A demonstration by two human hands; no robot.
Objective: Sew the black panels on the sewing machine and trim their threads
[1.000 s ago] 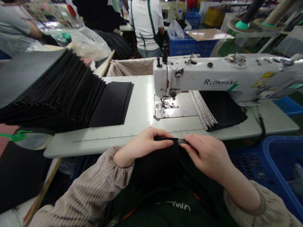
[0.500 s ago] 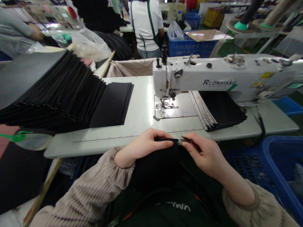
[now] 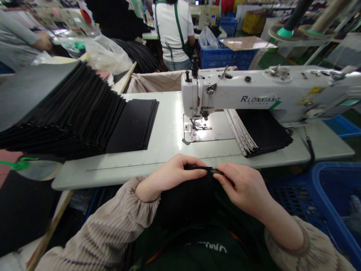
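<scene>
My left hand (image 3: 173, 176) is closed on a black fabric panel (image 3: 187, 201), with the thumb on the near face along its top edge. The panel hangs down in front of my apron, just off the table's front edge. In my right hand (image 3: 244, 184) is a small pair of dark thread snips (image 3: 217, 171), mostly covered by the fingers. Their tips touch the panel's upper right corner, close to my left thumb. Whether the blades are closed I cannot tell.
Behind my hands stands a white sewing machine (image 3: 234, 90) on a pale table (image 3: 166, 124). Black panels form a tall stack (image 3: 64, 109) and a low pile (image 3: 132, 124) at left. White-edged panels (image 3: 262, 131) lie under the machine arm. A blue basket (image 3: 324, 180) is at right.
My right hand has moved slightly left, bringing the snips from beside the panel onto its top right corner. My left hand holds the panel in nearly the same spot.
</scene>
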